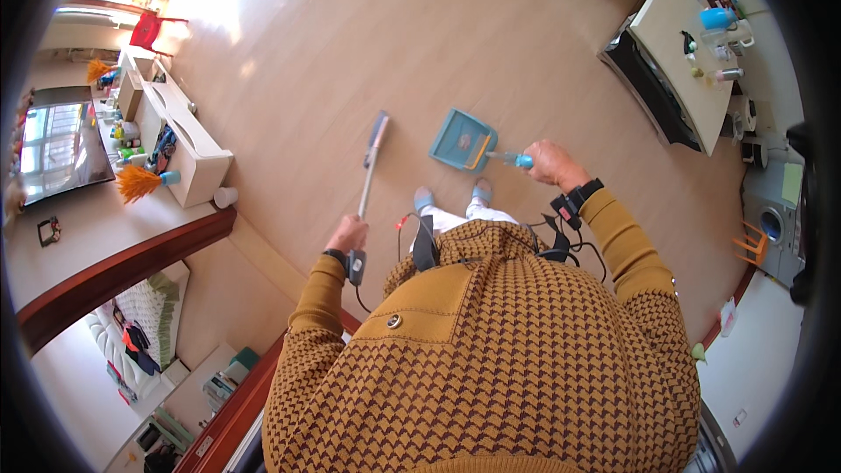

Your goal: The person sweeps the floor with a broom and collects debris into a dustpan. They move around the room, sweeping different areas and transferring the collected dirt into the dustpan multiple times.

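Note:
My left hand (348, 234) grips the upper end of a broom's pale pole (368, 187). The broom head (377, 131), with greyish-purple bristles, is down at the floor ahead and left of my feet. My right hand (550, 161) is closed around the blue grip of a long-handled dustpan (453, 154). Its teal pan, with a yellow strip near the handle side, is just in front of my slippers (424, 198). A small pale patch, too unclear to identify, shows inside the pan. A gap of bare floor separates broom head and pan. Both wrists wear strapped devices with cables.
To the left stands a white TV cabinet (200, 167) with bottles and orange decorations, below a television (66, 144). A white cup-shaped bin (225, 196) is at its corner. A laden table (677, 66) is on the right, with an orange stool (752, 244) beyond. A dark-red door frame (131, 269) borders a bedroom.

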`<state>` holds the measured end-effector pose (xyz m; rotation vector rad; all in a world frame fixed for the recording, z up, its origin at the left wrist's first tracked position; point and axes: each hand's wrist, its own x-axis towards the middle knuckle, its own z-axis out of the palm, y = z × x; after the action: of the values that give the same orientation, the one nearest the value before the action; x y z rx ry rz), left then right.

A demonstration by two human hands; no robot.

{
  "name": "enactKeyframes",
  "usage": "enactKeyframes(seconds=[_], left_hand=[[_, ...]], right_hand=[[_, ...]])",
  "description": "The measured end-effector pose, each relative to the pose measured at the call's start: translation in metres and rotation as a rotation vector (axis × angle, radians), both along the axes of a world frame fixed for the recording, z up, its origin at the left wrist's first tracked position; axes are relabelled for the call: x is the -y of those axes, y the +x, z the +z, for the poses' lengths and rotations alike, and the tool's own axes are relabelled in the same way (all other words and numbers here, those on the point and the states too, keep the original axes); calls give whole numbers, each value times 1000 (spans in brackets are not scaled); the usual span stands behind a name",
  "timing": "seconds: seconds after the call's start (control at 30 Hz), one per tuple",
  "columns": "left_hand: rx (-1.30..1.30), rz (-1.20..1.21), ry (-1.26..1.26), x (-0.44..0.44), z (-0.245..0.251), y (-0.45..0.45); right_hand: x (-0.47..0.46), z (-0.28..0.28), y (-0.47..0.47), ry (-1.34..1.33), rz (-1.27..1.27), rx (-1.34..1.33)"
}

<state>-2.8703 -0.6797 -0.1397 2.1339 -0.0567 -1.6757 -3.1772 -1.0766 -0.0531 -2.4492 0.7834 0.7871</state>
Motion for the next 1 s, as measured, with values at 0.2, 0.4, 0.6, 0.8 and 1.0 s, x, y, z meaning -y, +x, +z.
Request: enactKeyframes(seconds=[0.2, 0.4, 0.6, 0.8, 1.0], left_hand=[[-214, -173, -43, 42, 51, -37], [-663, 439, -144, 18, 90, -25], [-860, 1117, -316, -54, 106, -48], [-764, 1350, -203, -88, 111, -80], [-688, 1524, 147, -72, 76, -123]], right_hand=[[2, -1, -6, -25, -42, 81], [42, 15, -42, -46, -218, 241], [105, 43, -94, -29, -481, 393], [153, 46, -80, -45, -530, 456], [204, 23, -54, -99, -548, 491]])
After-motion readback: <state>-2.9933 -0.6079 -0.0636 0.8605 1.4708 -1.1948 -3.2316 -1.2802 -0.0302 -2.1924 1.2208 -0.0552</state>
